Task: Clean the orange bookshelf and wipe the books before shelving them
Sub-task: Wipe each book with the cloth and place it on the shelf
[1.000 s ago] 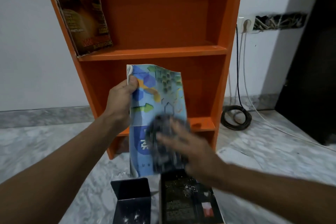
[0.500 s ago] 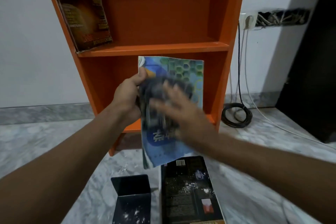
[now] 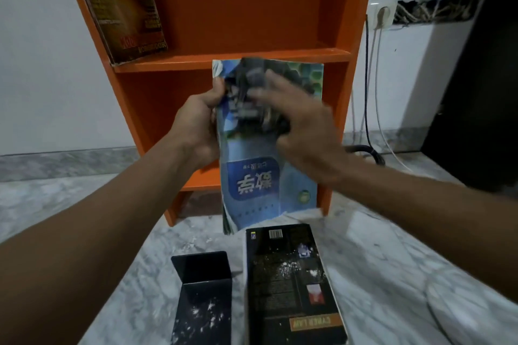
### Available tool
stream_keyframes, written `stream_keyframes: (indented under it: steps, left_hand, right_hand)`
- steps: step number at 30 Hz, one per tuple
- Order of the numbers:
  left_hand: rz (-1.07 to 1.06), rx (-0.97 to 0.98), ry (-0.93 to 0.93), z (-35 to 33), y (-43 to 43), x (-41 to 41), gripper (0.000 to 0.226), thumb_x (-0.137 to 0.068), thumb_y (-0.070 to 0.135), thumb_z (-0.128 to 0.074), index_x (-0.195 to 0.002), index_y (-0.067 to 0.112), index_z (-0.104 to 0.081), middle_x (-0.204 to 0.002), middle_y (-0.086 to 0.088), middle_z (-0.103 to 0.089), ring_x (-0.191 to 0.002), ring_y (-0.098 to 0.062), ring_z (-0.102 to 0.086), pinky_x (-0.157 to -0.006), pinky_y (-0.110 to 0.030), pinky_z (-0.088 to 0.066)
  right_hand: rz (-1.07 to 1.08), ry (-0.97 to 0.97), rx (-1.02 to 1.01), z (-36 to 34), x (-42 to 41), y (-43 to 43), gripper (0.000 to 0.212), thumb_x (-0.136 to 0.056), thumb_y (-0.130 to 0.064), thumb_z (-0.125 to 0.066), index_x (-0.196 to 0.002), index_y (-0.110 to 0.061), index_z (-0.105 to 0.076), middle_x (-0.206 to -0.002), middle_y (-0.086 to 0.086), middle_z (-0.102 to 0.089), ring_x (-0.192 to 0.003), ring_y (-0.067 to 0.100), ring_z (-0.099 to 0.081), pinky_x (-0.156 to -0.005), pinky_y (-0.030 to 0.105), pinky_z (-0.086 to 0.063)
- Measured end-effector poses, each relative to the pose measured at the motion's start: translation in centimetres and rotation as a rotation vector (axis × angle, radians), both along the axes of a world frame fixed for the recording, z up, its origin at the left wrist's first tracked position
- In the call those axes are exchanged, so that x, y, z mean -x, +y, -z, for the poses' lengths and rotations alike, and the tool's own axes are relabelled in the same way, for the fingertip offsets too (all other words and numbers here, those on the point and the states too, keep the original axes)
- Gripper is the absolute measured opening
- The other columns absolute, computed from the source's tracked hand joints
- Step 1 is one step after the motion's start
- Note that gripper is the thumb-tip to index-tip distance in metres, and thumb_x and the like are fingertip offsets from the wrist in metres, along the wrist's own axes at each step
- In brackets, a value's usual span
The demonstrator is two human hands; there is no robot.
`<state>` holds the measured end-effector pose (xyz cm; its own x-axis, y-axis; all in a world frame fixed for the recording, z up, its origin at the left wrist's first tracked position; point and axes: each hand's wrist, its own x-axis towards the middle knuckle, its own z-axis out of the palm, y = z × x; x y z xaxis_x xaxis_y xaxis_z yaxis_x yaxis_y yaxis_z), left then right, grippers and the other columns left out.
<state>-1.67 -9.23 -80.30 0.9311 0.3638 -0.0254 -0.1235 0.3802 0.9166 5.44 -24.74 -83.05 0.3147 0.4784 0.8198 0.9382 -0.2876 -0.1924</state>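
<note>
Marble floor (image 3: 392,246) runs up to a white wall, and on my feed the orange bookshelf (image 3: 238,3) stands against that wall, filling the upper middle of the view. My left hand (image 3: 196,123) grips the blue book (image 3: 269,185) by its left edge, thumb on the cover, holding it upright in the air in front of the lower shelf. My right hand (image 3: 305,131) lies over the upper part of the cover with its fingers spread, pressing a dark cloth (image 3: 252,87) against it; this hand and the cloth are blurred. At the left end of the upper shelf board a brown book (image 3: 123,5) leans against the side panel. On the floor below the blue book lies a black book (image 3: 286,280), speckled with white dust, and just to its left stands a black bookend (image 3: 201,288), also dusty. Right of the bookshelf, a wall socket (image 3: 381,15) feeds cables down to a dark coil (image 3: 370,152) on the floor.
</note>
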Motion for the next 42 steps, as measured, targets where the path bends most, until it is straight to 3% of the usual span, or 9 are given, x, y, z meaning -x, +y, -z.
stream_keyframes:
  steps: [6,15,18,22,26,31,35,38,42]
  left_hand:
    - [-0.113,-0.052,-0.032,0.4,1.1,0.1,0.042,-0.103,0.039,-0.041,-0.125,0.01,-0.062,-0.113,-0.015,-0.072,-0.103,-0.034,-0.07,-0.082,-0.049,-0.057]
    - [-0.086,-0.068,-0.026,0.3,0.8,0.5,0.042,-0.103,0.042,-0.041,-0.12,0.011,-0.064,-0.111,-0.013,-0.073,-0.099,-0.031,-0.072,-0.076,-0.044,-0.058]
    - [-0.061,-0.035,-0.064,-0.4,0.0,0.2,0.05,-0.102,0.044,-0.042,-0.132,0.008,-0.058,-0.119,-0.015,-0.07,-0.108,-0.033,-0.068,-0.088,-0.05,-0.056]
    - [-0.144,-0.07,-0.088,0.0,0.5,-0.1,0.043,-0.104,0.04,-0.04,-0.126,0.011,-0.063,-0.115,-0.013,-0.072,-0.103,-0.032,-0.07,-0.08,-0.048,-0.058]
    - [-0.258,-0.178,-0.027,0.8,0.6,-0.2,0.035,-0.102,0.035,-0.047,-0.103,0.008,-0.069,-0.098,-0.011,-0.075,-0.088,-0.029,-0.074,-0.076,-0.045,-0.06]
    - [-0.149,-0.133,-0.02,0.8,-0.6,-0.3,0.036,-0.105,0.033,-0.041,-0.1,0.011,-0.068,-0.095,-0.011,-0.076,-0.081,-0.025,-0.073,-0.065,-0.037,-0.061]
    - [-0.131,-0.077,-0.038,0.6,-1.2,-0.7,0.037,-0.103,0.035,-0.043,-0.102,0.009,-0.069,-0.084,-0.01,-0.076,-0.074,-0.022,-0.073,-0.058,-0.034,-0.06]
    - [-0.243,-0.045,-0.017,1.0,-0.8,-0.8,0.039,-0.103,0.038,-0.044,-0.096,0.009,-0.069,-0.086,-0.011,-0.077,-0.074,-0.026,-0.074,-0.056,-0.04,-0.061]
    - [-0.453,-0.146,0.009,1.4,0.4,-1.9,0.035,-0.1,0.04,-0.05,-0.09,0.013,-0.069,-0.094,-0.011,-0.076,-0.086,-0.031,-0.073,-0.071,-0.051,-0.061]
  right_hand:
    - [-0.444,-0.199,0.626,11.4,5.1,-5.1,0.028,-0.082,-0.019,-0.07,-0.109,-0.017,-0.067,-0.132,0.012,-0.06,-0.108,0.031,-0.064,-0.069,0.045,-0.06]
    - [0.095,-0.104,-0.066,-2.3,-0.4,0.1,0.06,-0.075,-0.001,-0.072,-0.132,-0.015,-0.059,-0.143,0.017,-0.05,-0.129,0.035,-0.05,-0.093,0.05,-0.053]
    - [-0.019,-0.2,0.175,3.9,1.7,-0.9,0.057,-0.078,0.004,-0.065,-0.13,-0.018,-0.06,-0.147,0.016,-0.045,-0.129,0.043,-0.047,-0.088,0.05,-0.052]
    - [-0.375,-0.28,0.643,9.8,5.8,-4.6,0.033,-0.078,-0.022,-0.079,-0.109,-0.019,-0.069,-0.127,0.009,-0.063,-0.103,0.027,-0.066,-0.065,0.039,-0.061]
    - [-0.299,-0.258,0.223,3.3,3.7,-3.4,0.022,-0.09,-0.016,-0.067,-0.11,-0.008,-0.07,-0.124,0.012,-0.064,-0.102,0.026,-0.066,-0.076,0.036,-0.06]
    - [0.153,-0.093,-0.082,-4.0,-0.8,0.5,0.053,-0.082,-0.01,-0.069,-0.133,-0.014,-0.057,-0.146,0.018,-0.046,-0.132,0.036,-0.045,-0.105,0.041,-0.042]
    - [0.027,-0.188,0.2,3.8,1.9,-0.2,0.055,-0.079,-0.001,-0.042,-0.127,-0.017,-0.063,-0.149,0.019,-0.041,-0.133,0.049,-0.039,-0.094,0.052,-0.047]
    - [-0.232,-0.184,0.661,10.3,4.3,-3.1,0.041,-0.08,-0.004,-0.054,-0.115,-0.02,-0.068,-0.14,0.009,-0.054,-0.128,0.035,-0.05,-0.09,0.048,-0.053]
    - [-0.303,0.181,1.012,13.1,5.3,-4.5,0.051,-0.074,0.0,-0.061,-0.122,-0.019,-0.062,-0.129,0.007,-0.057,-0.109,0.034,-0.057,-0.077,0.038,-0.048]
